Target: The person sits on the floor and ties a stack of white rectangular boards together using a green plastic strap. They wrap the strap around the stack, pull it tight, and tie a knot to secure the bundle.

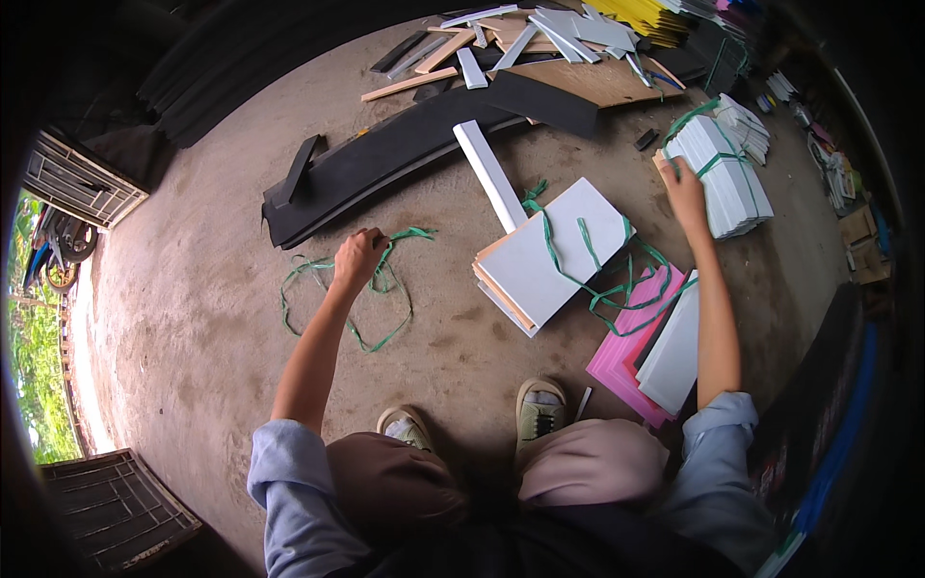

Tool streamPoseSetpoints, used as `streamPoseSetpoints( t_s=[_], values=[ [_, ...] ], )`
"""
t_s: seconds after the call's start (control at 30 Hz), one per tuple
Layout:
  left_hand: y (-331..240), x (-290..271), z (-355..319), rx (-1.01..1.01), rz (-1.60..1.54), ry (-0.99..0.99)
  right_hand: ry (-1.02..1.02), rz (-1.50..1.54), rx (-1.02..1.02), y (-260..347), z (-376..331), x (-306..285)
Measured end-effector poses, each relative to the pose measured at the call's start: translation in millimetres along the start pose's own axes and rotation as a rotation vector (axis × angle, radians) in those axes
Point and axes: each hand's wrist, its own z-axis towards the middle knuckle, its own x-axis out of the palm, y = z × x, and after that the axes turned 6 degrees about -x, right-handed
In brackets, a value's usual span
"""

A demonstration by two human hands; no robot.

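My left hand [358, 258] is closed on a green plastic string [409, 318], whose loose loops trail over the floor. At the right, my right hand [686, 197] has its fingers bent on the left edge of a bundle of white boards [718, 173] tied with green string; its exact grip is partly hidden. Between my hands lies a stack of white and tan boards [564, 255], with more green string [631, 299] loose across it. Close to that stack are pink sheets [617, 366] and white sheets [672, 352], partly behind my right forearm.
A white strip [487, 173] touches the stack's far side. Beyond it, long black panels [385, 173] stretch across the floor. Board offcuts [540, 43] and yellow sheets [650, 19] are piled at the back. A metal gate [85, 178] stands left, and my shoes [540, 414] are in front.
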Motion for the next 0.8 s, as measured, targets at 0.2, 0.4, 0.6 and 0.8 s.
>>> streamPoseSetpoints(
  t_s=[0.2,0.4,0.6,0.8],
  values=[
    [-25,6,-3,0.085,0.004,0.036,0.324,0.044,-0.351,41,-107,138],
    [-42,13,-3,0.059,-0.152,0.145,0.214,-0.087,-0.147,-27,-62,106],
    [-94,24,2,0.142,-0.312,0.15,0.349,-0.477,0.005,-17,-9,52],
    [-135,26,3,0.258,-0.431,0.088,0.646,0.46,-0.461,115,-41,111]
  ],
)
